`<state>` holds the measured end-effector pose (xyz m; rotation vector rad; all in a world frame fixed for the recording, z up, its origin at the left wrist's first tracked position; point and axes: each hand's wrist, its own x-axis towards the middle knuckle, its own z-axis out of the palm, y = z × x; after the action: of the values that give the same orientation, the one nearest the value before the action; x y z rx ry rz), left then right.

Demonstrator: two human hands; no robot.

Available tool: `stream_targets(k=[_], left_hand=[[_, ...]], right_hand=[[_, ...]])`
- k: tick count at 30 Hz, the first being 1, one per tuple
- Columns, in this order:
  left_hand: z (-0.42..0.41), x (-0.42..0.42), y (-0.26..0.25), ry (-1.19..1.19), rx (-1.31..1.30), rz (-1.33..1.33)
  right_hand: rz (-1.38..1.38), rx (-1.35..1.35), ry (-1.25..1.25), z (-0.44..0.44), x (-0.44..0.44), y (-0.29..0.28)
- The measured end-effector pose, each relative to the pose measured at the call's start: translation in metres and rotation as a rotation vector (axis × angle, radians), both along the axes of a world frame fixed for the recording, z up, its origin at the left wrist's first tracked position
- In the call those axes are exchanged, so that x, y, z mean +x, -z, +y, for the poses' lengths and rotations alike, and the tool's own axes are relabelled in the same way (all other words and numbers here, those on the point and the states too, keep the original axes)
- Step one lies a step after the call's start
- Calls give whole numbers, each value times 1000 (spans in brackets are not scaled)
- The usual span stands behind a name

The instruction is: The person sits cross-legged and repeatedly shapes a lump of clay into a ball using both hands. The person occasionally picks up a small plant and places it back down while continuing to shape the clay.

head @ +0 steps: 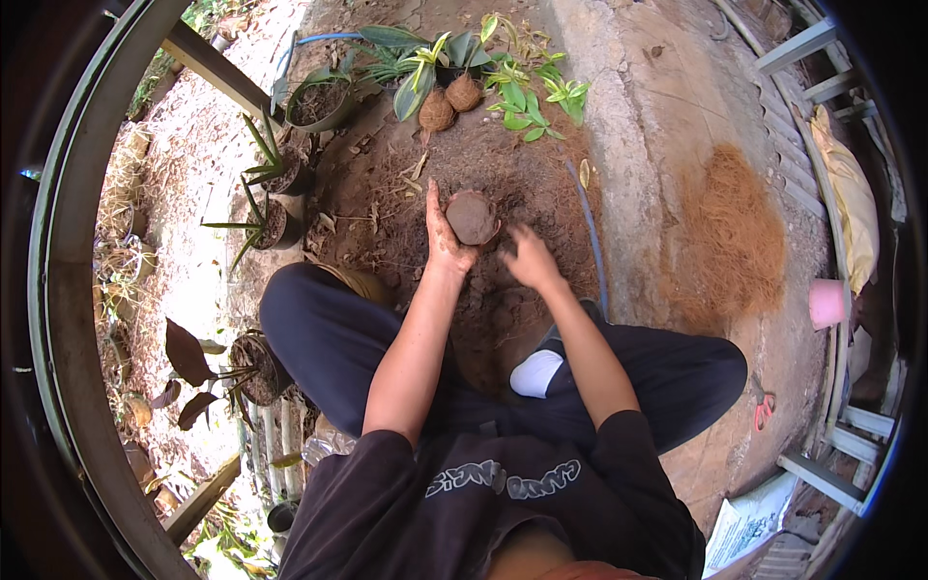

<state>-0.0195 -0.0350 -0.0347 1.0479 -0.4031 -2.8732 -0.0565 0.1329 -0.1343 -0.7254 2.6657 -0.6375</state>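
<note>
My left hand [447,235], smeared with soil, is closed around the side of a small round pot [496,226] that is filled with packed brown soil [471,217]. Only a bit of the pot's reddish rim shows. Just to the right, my right hand [531,255] is blurred and apart from the pot, with its fingers spread and nothing seen in them. Beneath both hands lies loose dark soil [500,286] on the ground between my legs.
Two coconut-fiber balls [437,111] sit ahead beside leafy plants [525,109]. Potted aloe-like plants [279,225] stand at left. A blue hose [591,217] crosses the soil. At right are a coconut-fiber heap [732,232], red-handled scissors [763,412] and a pink pot [827,304].
</note>
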Motion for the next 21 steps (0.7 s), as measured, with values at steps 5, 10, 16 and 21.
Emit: stream_targets(k=[5, 10, 16, 21], left_hand=[[-8, 4, 13, -24, -37, -38], [-9, -1, 28, -61, -5, -32], [-9, 1, 30, -44, -91, -131], [-14, 1, 56, 346, -887, -358]], right_hand=[[-126, 314, -77, -17, 21, -17], [-224, 353, -87, -13, 19, -18], [-309, 114, -6, -2, 7, -21], [-374, -194, 235, 6, -13, -14]])
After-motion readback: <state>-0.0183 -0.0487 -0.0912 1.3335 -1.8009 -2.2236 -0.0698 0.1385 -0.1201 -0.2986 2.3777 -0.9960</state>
